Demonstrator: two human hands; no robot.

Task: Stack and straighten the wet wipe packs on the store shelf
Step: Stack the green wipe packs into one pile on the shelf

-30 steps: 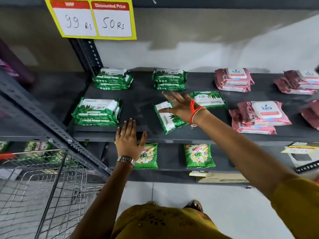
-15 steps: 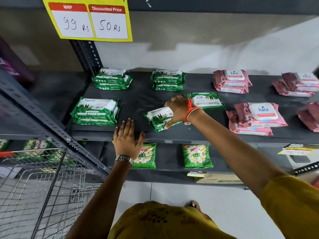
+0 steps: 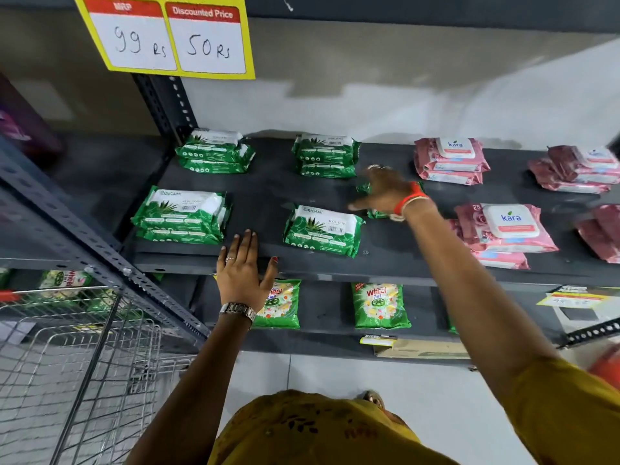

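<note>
A single green Origami wet wipe pack lies straight near the front of the dark shelf. My right hand, blurred with fingers spread, hovers over or touches another green pack that it mostly hides. Flat on the shelf's front edge rests my left hand, holding nothing. Green stacks sit at front left, back left and back middle. Pink Kara packs are stacked at the back and front right.
More pink packs lie at the far right. Green detergent pouches stand on the lower shelf. A wire trolley is at the lower left beside a slotted steel upright. A yellow price sign hangs above.
My right hand turned the single green pack straight, let go of it, and moved right and back onto the other green pack. My left hand stayed on the shelf edge.
</note>
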